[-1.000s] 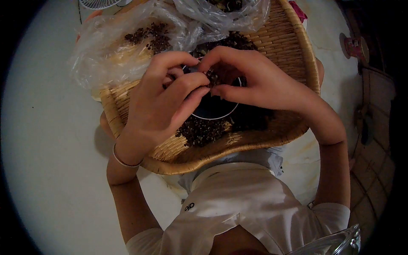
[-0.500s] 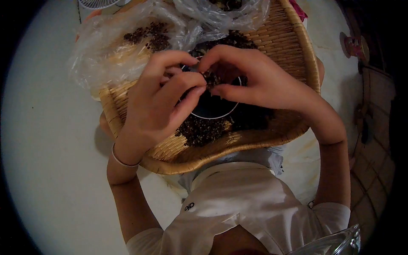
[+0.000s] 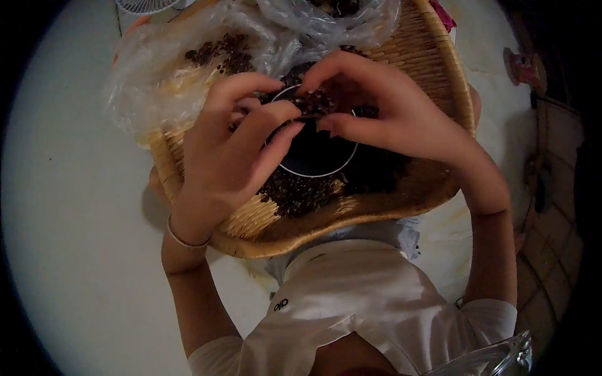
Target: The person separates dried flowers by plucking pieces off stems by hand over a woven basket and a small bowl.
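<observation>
A dark brown, crumbly clump of dried plant matter (image 3: 318, 103) is between my two hands, above a dark bowl with a thin white rim (image 3: 313, 153). My right hand (image 3: 389, 109) curves around the clump from the right, index finger above and thumb below. From the other side, my left hand (image 3: 229, 144) has its fingers curled, with the index fingertip and thumb close together at the clump's left edge. Small dark bits show among the left fingers. Loose dark pieces (image 3: 298, 194) lie on the woven basket tray (image 3: 461, 94) below the bowl.
Clear plastic bags (image 3: 141, 81) cover the tray's far left and top, near another pile of dark bits (image 3: 222, 53). A white fan (image 3: 145, 5) stands at the top left. Towards the right edge is a reddish round object (image 3: 525, 69). The tray rests close to my body.
My right hand has shifted slightly up and right, and its thumb and index finger are wider apart. More of the clump shows between the hands. My left fingers have moved only a little.
</observation>
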Demonstrator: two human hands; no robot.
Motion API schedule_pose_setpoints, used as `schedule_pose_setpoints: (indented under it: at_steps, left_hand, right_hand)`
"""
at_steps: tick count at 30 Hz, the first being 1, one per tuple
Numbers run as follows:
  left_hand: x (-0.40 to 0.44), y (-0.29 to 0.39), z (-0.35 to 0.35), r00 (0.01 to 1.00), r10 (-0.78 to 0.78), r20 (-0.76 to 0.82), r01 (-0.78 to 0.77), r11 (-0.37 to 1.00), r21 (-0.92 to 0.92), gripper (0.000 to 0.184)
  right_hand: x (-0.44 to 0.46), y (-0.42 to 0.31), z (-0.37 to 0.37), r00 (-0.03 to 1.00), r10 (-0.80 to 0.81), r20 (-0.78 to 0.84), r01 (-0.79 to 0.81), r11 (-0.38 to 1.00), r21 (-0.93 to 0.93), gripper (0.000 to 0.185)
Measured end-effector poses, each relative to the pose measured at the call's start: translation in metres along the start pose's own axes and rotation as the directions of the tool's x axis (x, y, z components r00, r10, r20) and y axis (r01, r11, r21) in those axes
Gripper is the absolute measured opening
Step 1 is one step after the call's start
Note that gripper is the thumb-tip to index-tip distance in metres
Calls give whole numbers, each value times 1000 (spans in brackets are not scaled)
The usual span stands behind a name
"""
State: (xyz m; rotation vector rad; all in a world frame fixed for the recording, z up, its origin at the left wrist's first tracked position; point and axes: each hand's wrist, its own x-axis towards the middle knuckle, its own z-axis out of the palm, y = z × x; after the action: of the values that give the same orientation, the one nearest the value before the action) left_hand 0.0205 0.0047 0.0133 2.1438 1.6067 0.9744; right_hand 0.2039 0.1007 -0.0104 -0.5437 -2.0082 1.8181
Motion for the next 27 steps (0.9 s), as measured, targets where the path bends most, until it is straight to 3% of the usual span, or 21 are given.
schedule_pose_setpoints:
  at_steps: [13, 23, 26, 27]
  left_hand:
    - [-1, 1, 1, 1000, -2, 4, 2, 1000, -2, 22]
    - [1, -1, 1, 999, 37, -13, -37, 999, 35, 25]
    - [0, -3, 2, 999, -20, 25, 21, 999, -42, 32]
    - [-2, -5, 5, 997, -69, 27, 73, 984, -163, 35]
  right_hand:
    - [-1, 1, -1, 1000, 19, 21, -20, 1000, 23, 29]
    - [0, 1, -1, 997, 68, 36, -74, 979, 190, 29]
    - [0, 0, 0, 998, 65, 25, -68, 980, 188, 29]
    - [0, -1, 0, 997, 79, 20, -81, 978, 194, 30]
